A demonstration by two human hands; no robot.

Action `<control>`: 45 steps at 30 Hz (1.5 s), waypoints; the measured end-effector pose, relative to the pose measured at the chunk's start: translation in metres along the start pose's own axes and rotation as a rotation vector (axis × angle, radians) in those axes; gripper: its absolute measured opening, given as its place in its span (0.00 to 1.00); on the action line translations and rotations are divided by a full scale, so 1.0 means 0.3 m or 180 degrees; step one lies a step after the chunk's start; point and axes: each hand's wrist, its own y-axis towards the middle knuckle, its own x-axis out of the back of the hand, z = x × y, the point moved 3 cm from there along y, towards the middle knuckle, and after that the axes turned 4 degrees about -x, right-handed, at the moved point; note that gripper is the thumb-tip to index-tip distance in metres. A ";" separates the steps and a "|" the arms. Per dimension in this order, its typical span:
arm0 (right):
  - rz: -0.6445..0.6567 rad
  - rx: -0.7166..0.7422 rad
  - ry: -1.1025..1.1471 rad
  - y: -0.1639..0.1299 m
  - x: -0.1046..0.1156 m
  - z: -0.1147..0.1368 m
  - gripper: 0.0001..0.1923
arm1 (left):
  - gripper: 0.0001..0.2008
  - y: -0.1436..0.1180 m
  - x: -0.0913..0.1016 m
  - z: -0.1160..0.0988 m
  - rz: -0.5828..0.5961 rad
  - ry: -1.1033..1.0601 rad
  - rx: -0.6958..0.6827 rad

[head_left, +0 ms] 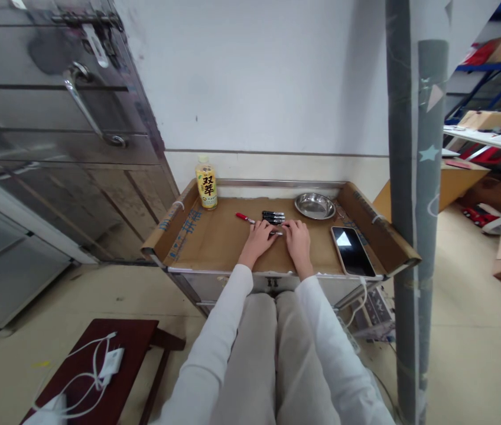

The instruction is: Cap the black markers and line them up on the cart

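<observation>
A black marker pen (pixel 277 233) lies crosswise between my two hands on the cardboard-lined table top. My left hand (pixel 258 241) has its fingers closed at the marker's left end. At the right end, the bent fingers of my right hand (pixel 298 239) close on it too; the fingertips are small and partly hidden. Just beyond my fingers, several black markers (pixel 272 215) lie side by side in a row. A red marker (pixel 244 217) rests to their left, tilted toward my left hand.
On the table stand a yellow-labelled bottle (pixel 207 186) at back left and a round metal dish (pixel 315 206) at back right. A phone (pixel 352 251) with a white cable lies front right. Folded cardboard sides (pixel 171 221) edge the table. A wrapped pole (pixel 414 236) rises at right.
</observation>
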 end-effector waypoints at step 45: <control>0.0435 0.0352 0.0851 -0.008 -0.099 -0.002 0.34 | 0.10 -0.017 0.029 0.072 -0.0766 0.0281 0.1681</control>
